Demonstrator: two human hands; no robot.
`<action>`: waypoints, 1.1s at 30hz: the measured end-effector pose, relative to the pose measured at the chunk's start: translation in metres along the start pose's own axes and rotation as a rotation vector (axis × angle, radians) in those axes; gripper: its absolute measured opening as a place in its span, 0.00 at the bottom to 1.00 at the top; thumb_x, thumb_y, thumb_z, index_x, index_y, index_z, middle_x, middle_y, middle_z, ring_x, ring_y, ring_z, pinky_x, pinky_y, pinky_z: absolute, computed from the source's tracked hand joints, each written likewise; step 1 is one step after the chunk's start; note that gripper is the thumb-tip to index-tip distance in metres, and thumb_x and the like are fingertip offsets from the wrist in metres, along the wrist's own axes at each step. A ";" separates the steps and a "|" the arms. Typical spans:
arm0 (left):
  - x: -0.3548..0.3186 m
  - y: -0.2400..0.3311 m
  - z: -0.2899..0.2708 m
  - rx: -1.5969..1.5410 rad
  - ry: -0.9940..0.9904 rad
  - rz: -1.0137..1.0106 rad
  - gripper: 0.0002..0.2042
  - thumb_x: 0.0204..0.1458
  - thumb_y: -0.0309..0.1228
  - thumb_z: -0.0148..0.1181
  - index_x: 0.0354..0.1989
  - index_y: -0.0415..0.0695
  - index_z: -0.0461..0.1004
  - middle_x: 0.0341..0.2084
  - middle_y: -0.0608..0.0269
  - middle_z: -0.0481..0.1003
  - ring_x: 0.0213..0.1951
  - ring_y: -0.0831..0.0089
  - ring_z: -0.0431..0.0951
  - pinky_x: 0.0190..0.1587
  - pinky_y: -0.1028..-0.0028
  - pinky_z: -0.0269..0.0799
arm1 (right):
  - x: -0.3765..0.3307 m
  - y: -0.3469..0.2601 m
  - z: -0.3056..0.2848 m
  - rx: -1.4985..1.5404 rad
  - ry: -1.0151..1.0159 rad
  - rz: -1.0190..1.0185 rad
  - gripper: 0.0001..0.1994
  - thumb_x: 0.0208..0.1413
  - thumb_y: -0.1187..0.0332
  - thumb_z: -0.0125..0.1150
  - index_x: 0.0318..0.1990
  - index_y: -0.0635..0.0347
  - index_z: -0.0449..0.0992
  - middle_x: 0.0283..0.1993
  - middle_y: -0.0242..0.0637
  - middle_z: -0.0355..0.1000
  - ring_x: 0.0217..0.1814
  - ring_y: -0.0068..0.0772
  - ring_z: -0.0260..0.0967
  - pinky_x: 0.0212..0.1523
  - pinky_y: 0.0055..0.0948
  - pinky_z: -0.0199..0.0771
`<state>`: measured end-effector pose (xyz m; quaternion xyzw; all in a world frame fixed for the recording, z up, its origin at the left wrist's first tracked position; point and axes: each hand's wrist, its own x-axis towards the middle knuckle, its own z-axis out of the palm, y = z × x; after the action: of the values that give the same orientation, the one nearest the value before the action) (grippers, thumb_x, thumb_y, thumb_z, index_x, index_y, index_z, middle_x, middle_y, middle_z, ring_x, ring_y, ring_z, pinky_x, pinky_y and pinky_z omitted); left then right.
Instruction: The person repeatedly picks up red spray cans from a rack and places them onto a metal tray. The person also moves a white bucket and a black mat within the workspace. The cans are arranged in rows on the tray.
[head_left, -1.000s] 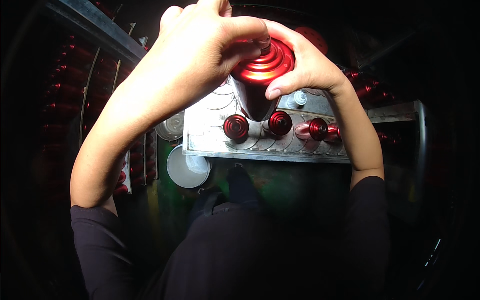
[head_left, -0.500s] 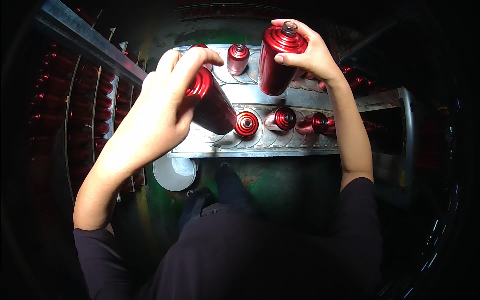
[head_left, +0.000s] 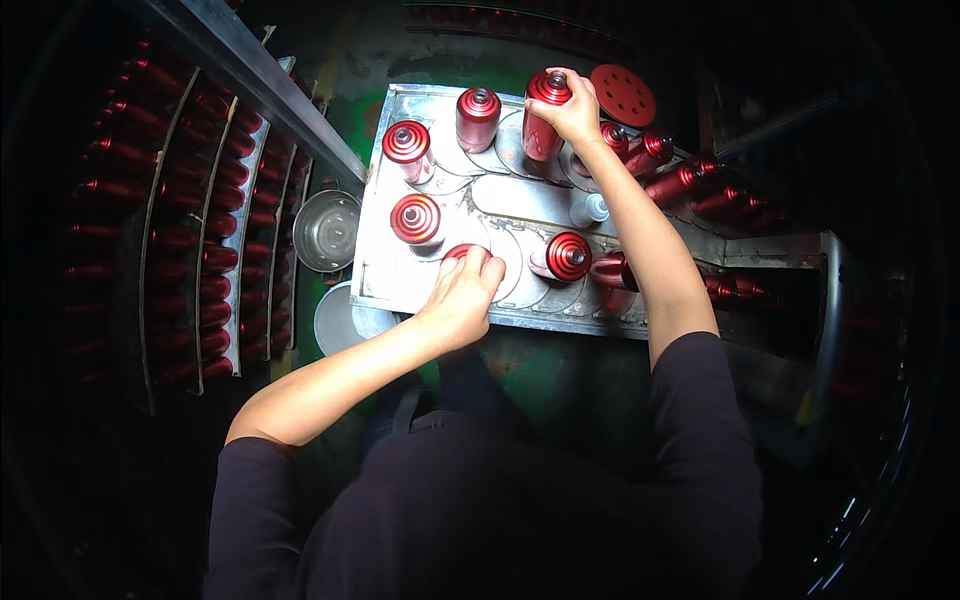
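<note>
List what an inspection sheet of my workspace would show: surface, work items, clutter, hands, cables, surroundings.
Surface: metal table, brightly lit, with overlapping plates.
Work items: red bottles with ringed shoulders stand along it.
Clutter: pale container among the bottles; metal pan and white bucket by the table's left end.
Hands: left hand grips a near bottle by its top; right hand grips a far bottle.
Cables: nothing seen.
Surroundings: racks of red bottles at left; perforated red disc beyond the far side; edges too dark to judge.

The left hand (head_left: 463, 300) has descended to a red bottle (head_left: 459, 250) and the right hand (head_left: 573, 110) lowered another bottle (head_left: 542, 136).
</note>
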<state>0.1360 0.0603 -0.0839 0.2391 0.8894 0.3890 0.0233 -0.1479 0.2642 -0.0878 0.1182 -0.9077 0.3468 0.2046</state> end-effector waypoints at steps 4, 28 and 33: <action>0.017 -0.013 0.040 0.097 -0.073 0.080 0.23 0.38 0.16 0.57 0.48 0.38 0.67 0.42 0.45 0.65 0.46 0.47 0.69 0.49 0.58 0.61 | 0.002 0.016 0.051 0.033 0.056 0.094 0.32 0.29 0.60 0.82 0.48 0.51 0.76 0.49 0.42 0.71 0.55 0.44 0.69 0.59 0.39 0.72; -0.117 0.004 -0.022 -0.225 -0.240 -0.157 0.15 0.43 0.14 0.61 0.42 0.40 0.75 0.40 0.51 0.74 0.45 0.54 0.76 0.47 0.62 0.71 | -0.079 -0.097 -0.022 0.143 -0.125 0.094 0.24 0.46 0.69 0.67 0.53 0.63 0.75 0.52 0.47 0.71 0.50 0.42 0.73 0.52 0.33 0.73; -0.232 -0.037 -0.064 -0.473 -0.063 -0.652 0.09 0.44 0.09 0.60 0.33 0.34 0.77 0.27 0.63 0.78 0.30 0.77 0.78 0.36 0.77 0.75 | -0.162 -0.151 -0.084 0.266 -0.100 0.233 0.18 0.52 0.72 0.66 0.52 0.64 0.76 0.49 0.42 0.76 0.51 0.33 0.74 0.54 0.29 0.73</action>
<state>0.3119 -0.1073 -0.0988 -0.0555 0.8034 0.5476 0.2273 0.0744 0.2220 -0.0166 0.0555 -0.8704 0.4788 0.1003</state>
